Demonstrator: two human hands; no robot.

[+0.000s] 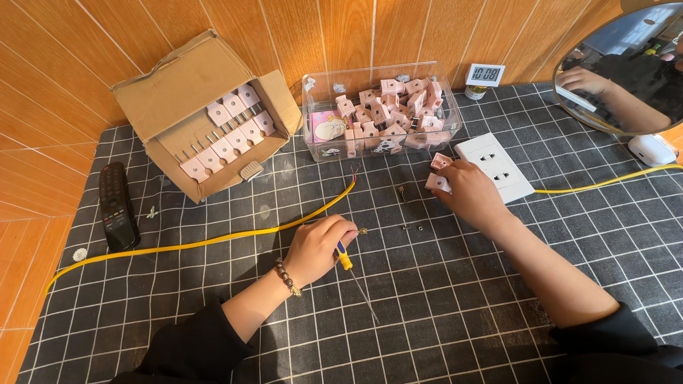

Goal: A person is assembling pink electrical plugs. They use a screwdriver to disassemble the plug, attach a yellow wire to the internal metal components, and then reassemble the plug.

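Observation:
My left hand (319, 247) rests on the black checked mat, closed around a small screwdriver (353, 276) with a blue and yellow handle whose thin shaft points toward me. A small screw (363, 231) lies just beyond its fingertips. My right hand (471, 193) is further back, gripping a pink plug part (437, 182), with a second pink piece (441, 161) right above its fingers. It sits next to a white socket plate (496, 166). A yellow cable (235, 237) runs past my left hand, its bare end (355, 174) near the clear box.
A clear plastic box (381, 140) holds several pink plugs. An open cardboard box (206, 114) on its side holds more. A black remote (117, 206) lies left. Small screws (413, 227) lie mid-mat. A round mirror (622, 67), a white clock (486, 73) and a white device (651, 149) stand at right.

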